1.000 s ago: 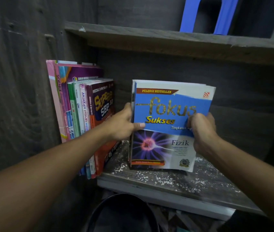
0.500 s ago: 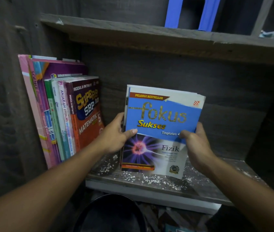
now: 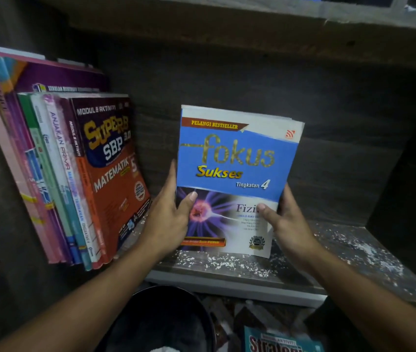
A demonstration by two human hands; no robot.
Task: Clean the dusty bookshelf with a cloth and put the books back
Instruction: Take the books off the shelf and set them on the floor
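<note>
A blue and white Fokus Sukses Fizik book (image 3: 237, 158) stands upright on the dusty shelf board (image 3: 349, 252), cover facing me. My left hand (image 3: 169, 219) grips its left edge, thumb on the cover. At the lower right edge my right hand (image 3: 285, 222) holds it too, thumb over the title. A row of books (image 3: 57, 174) leans against the left wall, fronted by a red Superb SBP Matematik book (image 3: 113, 171). No cloth is visible.
White dust flecks cover the shelf board. An upper shelf board (image 3: 252, 24) runs above. Below the shelf sit a dark round container (image 3: 166, 318) and another book (image 3: 280, 341) at the bottom edge.
Both hands slid lower on the Fizik book, which still stands on the shelf. The view dropped and shifted right, so the leaning row now sits further left.
</note>
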